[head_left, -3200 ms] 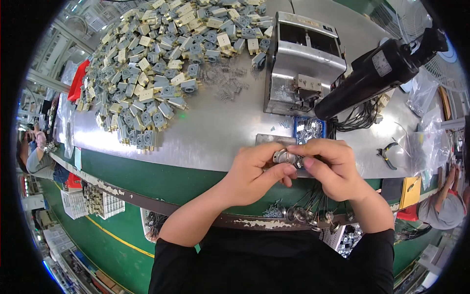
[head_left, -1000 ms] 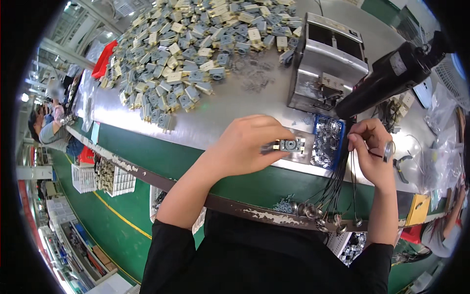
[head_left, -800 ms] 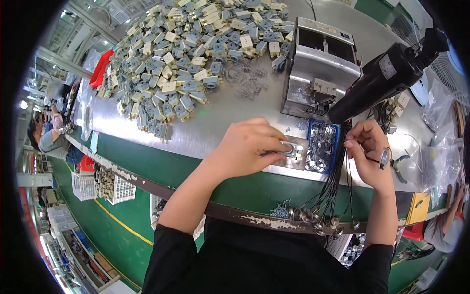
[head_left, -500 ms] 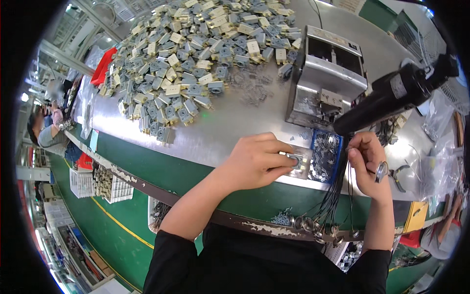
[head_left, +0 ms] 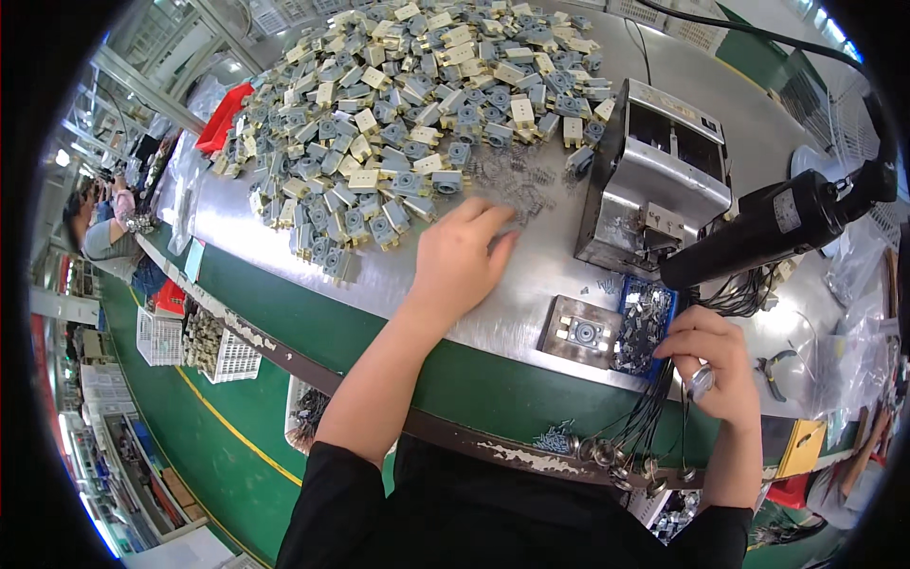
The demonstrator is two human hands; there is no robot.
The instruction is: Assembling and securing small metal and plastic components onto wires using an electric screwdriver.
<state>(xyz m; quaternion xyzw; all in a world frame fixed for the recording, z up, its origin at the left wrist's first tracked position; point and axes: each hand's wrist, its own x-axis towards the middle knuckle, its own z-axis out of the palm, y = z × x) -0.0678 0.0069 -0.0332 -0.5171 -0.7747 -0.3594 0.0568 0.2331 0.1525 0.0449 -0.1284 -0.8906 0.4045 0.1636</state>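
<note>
My left hand [head_left: 462, 254] reaches over the steel tabletop to a patch of small coil springs [head_left: 517, 180]. Its thumb and forefinger are apart, and nothing shows between them. My right hand [head_left: 716, 365] is closed at the right edge of a blue tray [head_left: 674, 308] full of small metal pieces. A round metal-capped part [head_left: 701, 381] is tucked in that hand. What its fingertips pinch is too small to make out. Left of the tray, a grey square housing with brass tabs [head_left: 586, 332] sits in a flat metal fixture block [head_left: 555, 346].
A big heap of grey-and-cream housings [head_left: 379, 123] covers the back left. A metal machine [head_left: 654, 171] and a thick black cylinder [head_left: 758, 232] stand at the right. Black cables [head_left: 654, 394] with round metal ends hang over the front edge. Pliers [head_left: 773, 375] lie far right.
My left hand has left the housing in the fixture and moved up and left to the springs. My right hand has dropped toward the tray's edge, still with the round metal-capped part.
</note>
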